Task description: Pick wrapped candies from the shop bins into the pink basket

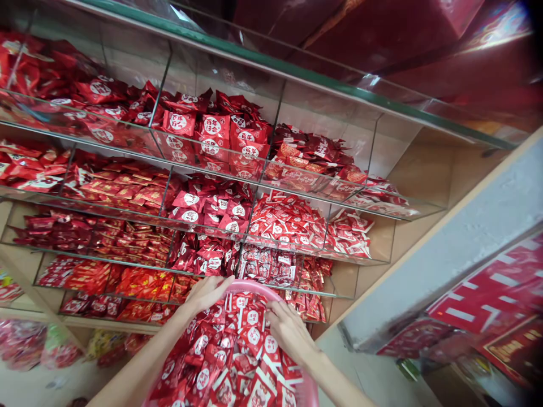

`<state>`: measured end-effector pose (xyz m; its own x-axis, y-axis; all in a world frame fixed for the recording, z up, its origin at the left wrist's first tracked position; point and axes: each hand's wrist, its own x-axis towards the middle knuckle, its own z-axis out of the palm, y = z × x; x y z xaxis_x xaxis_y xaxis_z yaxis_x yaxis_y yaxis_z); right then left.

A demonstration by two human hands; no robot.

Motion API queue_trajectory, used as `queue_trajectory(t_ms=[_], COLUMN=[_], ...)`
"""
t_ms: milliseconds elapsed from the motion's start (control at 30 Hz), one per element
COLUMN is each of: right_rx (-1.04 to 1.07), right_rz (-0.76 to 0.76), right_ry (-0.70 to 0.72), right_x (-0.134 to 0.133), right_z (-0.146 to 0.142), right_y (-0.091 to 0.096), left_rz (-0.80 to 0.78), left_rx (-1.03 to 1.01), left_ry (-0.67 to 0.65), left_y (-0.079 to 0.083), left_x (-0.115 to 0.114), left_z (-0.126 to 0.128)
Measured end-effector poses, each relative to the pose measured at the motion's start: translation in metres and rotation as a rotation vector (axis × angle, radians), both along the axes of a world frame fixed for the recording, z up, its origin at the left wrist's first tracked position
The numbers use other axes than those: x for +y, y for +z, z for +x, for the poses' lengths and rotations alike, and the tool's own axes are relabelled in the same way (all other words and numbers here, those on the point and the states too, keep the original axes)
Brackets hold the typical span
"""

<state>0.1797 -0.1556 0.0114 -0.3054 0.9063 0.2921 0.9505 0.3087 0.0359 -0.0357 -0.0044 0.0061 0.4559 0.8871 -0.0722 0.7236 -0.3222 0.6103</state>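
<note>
A pink plastic basket [254,287] full of small red-and-white packets [237,350] is in front of me at the bottom of the head view. My left hand [207,294] is closed on its far left rim, with part of the fingers out of sight. On the right side my right hand [291,330] lies over the rim with its fingers bent, close against the packets inside. Just beyond the basket are the lowest tiers of a display shelf, holding silver-and-red packets [269,265] and dark red packets [207,257].
Stepped shelf tiers with clear dividers hold red packets [212,133] in many compartments. A glass shelf edge [271,59] runs overhead. To the right are a pale wall [470,209] and red printed goods [487,288]. Bagged goods [25,342] lie at lower left.
</note>
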Motion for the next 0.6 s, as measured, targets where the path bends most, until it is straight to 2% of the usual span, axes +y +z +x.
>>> queue_trajectory(t_ms=[67, 167, 367, 500, 600], right_rx=[0.025, 0.083, 0.26, 0.209, 0.108], right_rz=[-0.004, 0.047, 0.255, 0.319, 0.34], right_ry=[0.004, 0.025, 0.041, -0.118, -0.349], right_x=[0.001, 0.01, 0.06, 0.102, 0.127], right_z=[0.003, 0.009, 0.022, 0.041, 0.059], right_y=[0.013, 0.044, 0.121, 0.153, 0.165], left_rz=[-0.003, 0.002, 0.022, 0.025, 0.009], left_rx=[-0.01, -0.011, 0.003, -0.009, -0.033], left_ry=[0.009, 0.014, -0.001, 0.002, 0.009], left_y=[0.001, 0.0, -0.004, -0.004, -0.002], left_x=[0.0, 0.0, 0.001, 0.0, -0.001], left_z=[-0.001, -0.001, 0.003, 0.003, -0.002])
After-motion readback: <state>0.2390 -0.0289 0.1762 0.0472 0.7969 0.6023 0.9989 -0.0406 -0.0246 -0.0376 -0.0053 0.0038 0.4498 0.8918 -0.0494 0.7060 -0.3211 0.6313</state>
